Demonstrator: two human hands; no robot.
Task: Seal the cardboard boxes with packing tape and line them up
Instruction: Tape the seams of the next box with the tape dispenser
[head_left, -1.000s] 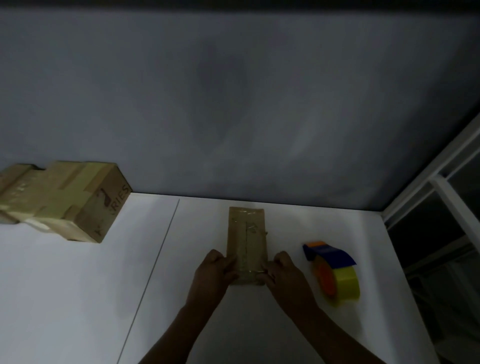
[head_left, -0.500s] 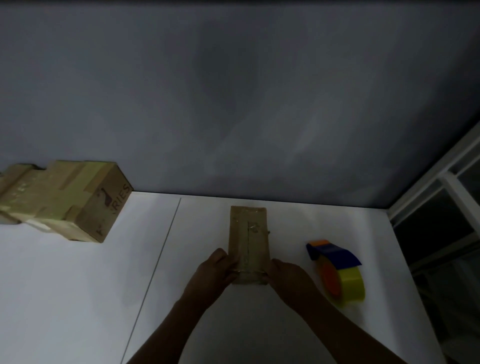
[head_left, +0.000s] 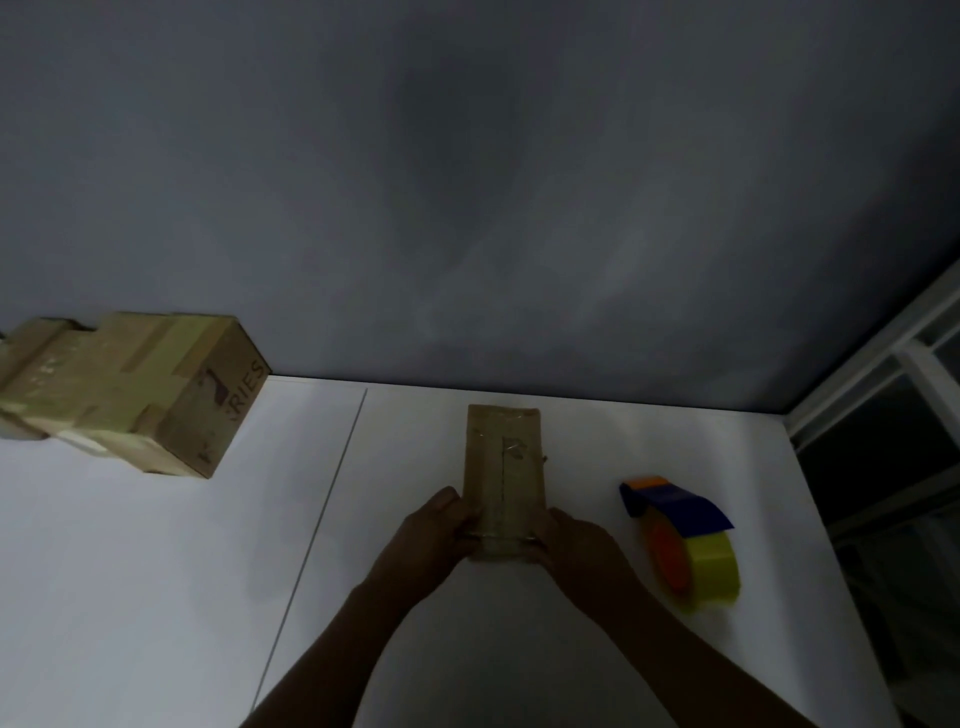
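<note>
The left hand (head_left: 434, 530) and right hand (head_left: 574, 540) grip the box (head_left: 504, 457) by its near end, fingers apparently curled; dispenser (head_left: 691, 551) at 3 o'clock, sealed boxes (head_left: 130, 389) at 10 o'clock.

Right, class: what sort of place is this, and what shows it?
Probably an indoor packing station: a white table against a grey wall, a tape dispenser beside a cardboard box, and taped boxes lined up at the left.

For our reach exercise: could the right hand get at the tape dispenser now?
Probably yes: the tape dispenser lies beside the right hand with bare table between, though that hand grips the box.
</note>
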